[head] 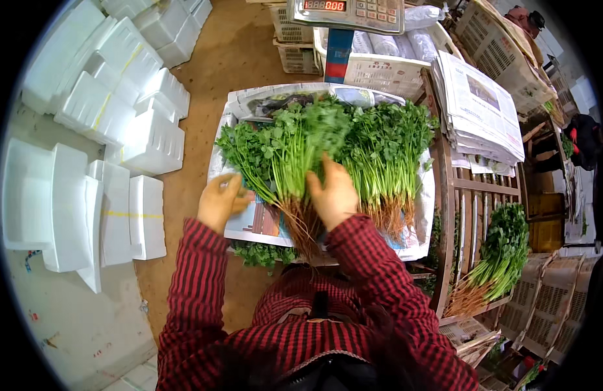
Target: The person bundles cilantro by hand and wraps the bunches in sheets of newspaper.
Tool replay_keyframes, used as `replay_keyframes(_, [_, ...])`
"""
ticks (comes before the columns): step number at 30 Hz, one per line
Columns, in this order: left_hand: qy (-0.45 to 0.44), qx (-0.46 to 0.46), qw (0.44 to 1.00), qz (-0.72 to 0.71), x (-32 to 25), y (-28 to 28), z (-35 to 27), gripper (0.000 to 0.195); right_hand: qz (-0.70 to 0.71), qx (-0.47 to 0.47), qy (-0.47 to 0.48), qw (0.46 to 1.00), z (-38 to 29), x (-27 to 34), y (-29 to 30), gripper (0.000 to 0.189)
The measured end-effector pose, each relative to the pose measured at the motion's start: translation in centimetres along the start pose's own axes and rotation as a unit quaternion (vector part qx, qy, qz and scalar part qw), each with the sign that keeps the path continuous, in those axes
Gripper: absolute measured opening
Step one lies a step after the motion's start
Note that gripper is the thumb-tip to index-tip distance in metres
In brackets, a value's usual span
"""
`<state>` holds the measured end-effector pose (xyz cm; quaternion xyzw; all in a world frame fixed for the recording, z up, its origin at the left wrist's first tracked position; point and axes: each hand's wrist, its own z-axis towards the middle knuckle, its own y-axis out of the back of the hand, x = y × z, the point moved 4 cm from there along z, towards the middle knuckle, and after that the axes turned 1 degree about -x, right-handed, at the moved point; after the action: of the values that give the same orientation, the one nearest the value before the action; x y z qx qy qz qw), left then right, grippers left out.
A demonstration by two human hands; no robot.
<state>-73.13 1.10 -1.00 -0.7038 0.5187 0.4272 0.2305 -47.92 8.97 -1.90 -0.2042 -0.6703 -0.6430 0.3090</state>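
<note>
Bunches of leafy green herbs with long brown roots (pixel 389 151) lie side by side on newspaper (pixel 423 244) that lines a box or tray before me. My right hand (pixel 333 193) is at the stems of the middle bunch (pixel 289 166), thumb and fingers parted around its right side; the leaves by it are blurred. Whether it grips any stems cannot be told. At the left edge, my left hand (pixel 223 200) hovers beside the stems with curled, blurred fingers and nothing visible in it. Behind stands a digital scale (pixel 348 14) with a lit display.
White foam boxes (pixel 147 141) are stacked at left. At right, a metal rack (pixel 445 195) bears stacked newspapers (pixel 482 107) and another rooted bunch (pixel 501 249). Plastic crates (pixel 296 58) and a basket of wrapped packs (pixel 384 71) stand behind. A person (pixel 582 141) is at far right.
</note>
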Motion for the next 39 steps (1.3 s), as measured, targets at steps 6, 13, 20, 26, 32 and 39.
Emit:
replay_keyframes(6, [-0.073,-0.020,0.969,0.237,0.9,-4.2,6.8,0.104,0.113,0.032,-0.026,0.993,1.3,-3.1,-1.1,0.066])
replay_keyframes(13, [-0.108,-0.034,0.956,0.272,-0.2,-10.2,7.3,0.114,0.170,0.166,-0.196,0.951,2.3,-2.8,-0.5,0.095])
replay_keyframes(20, [-0.160,0.008,0.987,-0.019,-3.9,-10.8,4.8,0.092,0.268,0.004,-0.049,0.962,4.4,-3.3,1.5,0.078])
replay_keyframes(26, [-0.135,0.002,0.958,0.251,1.4,-8.9,9.9,0.100,0.154,0.093,-0.053,0.982,6.1,-9.5,-2.3,0.077])
replay_keyframes(32, [-0.146,0.032,0.820,0.553,-6.0,-8.2,6.0,0.084,0.313,0.138,-0.059,0.938,5.4,-9.4,0.1,0.081])
replay_keyframes(39, [-0.548,0.082,0.738,0.385,-11.5,-13.0,4.1,0.048,0.150,-0.130,0.000,0.980,0.3,-6.5,6.4,0.046])
